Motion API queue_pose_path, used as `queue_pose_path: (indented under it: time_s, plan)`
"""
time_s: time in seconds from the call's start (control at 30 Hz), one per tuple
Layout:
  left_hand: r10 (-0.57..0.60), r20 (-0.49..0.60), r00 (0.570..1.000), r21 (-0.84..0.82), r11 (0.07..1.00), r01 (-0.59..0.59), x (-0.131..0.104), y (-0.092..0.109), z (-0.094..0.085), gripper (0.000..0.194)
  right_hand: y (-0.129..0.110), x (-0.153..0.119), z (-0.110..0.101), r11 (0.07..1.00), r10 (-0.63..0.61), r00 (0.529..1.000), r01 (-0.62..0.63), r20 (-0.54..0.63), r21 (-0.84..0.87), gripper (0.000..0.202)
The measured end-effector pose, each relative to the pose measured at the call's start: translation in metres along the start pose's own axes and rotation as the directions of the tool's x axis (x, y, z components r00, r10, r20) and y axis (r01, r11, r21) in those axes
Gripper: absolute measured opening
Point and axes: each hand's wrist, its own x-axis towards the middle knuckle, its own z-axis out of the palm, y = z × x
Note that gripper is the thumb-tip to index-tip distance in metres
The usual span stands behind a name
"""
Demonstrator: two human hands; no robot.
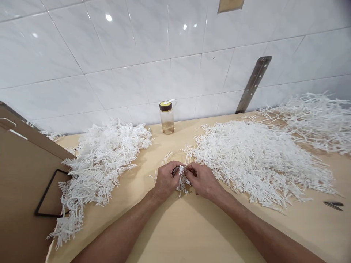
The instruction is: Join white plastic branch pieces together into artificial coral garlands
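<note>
Close together at the middle of the table, my left hand [166, 181] and my right hand [202, 179] work at one white branching plastic sprig [182, 187]. My left fingers are closed round the sprig, and a small dark object [175, 170] shows between thumb and forefinger, too small to name. The right thumb and fingertips pinch at the sprig's other side. Part of the sprig hangs below the hands. A few loose white strands [168, 157] lie just beyond the fingers.
A large heap of white sprigs [255, 157] lies right, another heap [109, 157] left, and longer white branches [320, 120] far right. A drink bottle [167, 118] stands by the tiled wall. Small dark snips [333, 205] lie right. A brown box [24, 182] borders the left.
</note>
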Motion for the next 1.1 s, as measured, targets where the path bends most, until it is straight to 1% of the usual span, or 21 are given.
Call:
queue_pose_path:
  time_s: [0.1,0.2,0.3,0.43,0.5,0.57,0.67,0.73,0.83,0.9,0.97,1.1]
  plan:
    - [0.023,-0.014,1.0,0.022,0.999,-0.023,0.001,0.001,0.0,0.028,0.001,-0.001,0.0,0.999,-0.006,0.999,0.003,0.051,0.051,0.022]
    - [0.04,-0.037,0.999,0.028,0.999,-0.039,0.001,0.002,0.0,0.028,0.002,-0.002,0.0,0.998,-0.008,0.999,0.004,0.052,0.059,0.024]
    - [0.105,-0.045,0.993,0.063,0.993,-0.102,0.0,0.001,0.0,0.026,0.002,-0.003,0.001,0.999,-0.009,0.999,0.007,0.05,0.038,0.023]
    - [0.207,-0.025,0.978,0.136,0.97,-0.202,-0.002,0.0,0.0,0.028,0.0,-0.003,0.002,1.0,0.003,0.999,-0.003,0.051,-0.009,0.023]
    - [0.226,-0.004,0.974,0.181,0.958,-0.221,-0.003,0.0,0.0,0.027,-0.001,-0.003,0.004,0.999,-0.01,0.999,0.011,0.037,-0.037,0.022]
    - [0.22,0.006,0.975,0.225,0.95,-0.216,-0.003,-0.001,0.0,0.027,-0.001,-0.003,0.006,0.997,-0.05,0.999,0.051,0.011,-0.058,0.02]
    - [0.18,0.001,0.984,0.242,0.954,-0.175,-0.003,0.0,-0.001,0.027,0.001,-0.003,0.01,0.987,-0.128,0.992,0.126,-0.015,-0.097,0.018]
    - [0.138,-0.001,0.99,0.226,0.965,-0.135,-0.002,0.0,0.0,0.027,0.003,-0.003,0.011,0.979,-0.172,0.985,0.17,-0.009,-0.116,0.019]
    - [0.011,-0.006,1.0,0.173,0.985,-0.01,0.0,0.002,0.001,0.022,0.005,-0.002,0.012,0.97,-0.213,0.977,0.211,-0.004,-0.117,0.021]
    - [-0.097,-0.008,0.995,0.119,0.988,0.097,0.002,0.004,0.001,0.017,0.005,-0.001,0.011,0.969,-0.221,0.975,0.219,-0.004,-0.11,0.022]
    - [-0.172,-0.009,0.985,0.073,0.982,0.172,0.004,0.006,0.001,0.014,0.004,-0.001,0.011,0.971,-0.217,0.976,0.215,-0.006,-0.103,0.021]
    - [-0.216,-0.028,0.976,0.044,0.975,0.217,0.005,0.008,0.001,0.012,0.003,-0.002,0.013,0.973,-0.217,0.976,0.214,-0.022,-0.086,0.021]
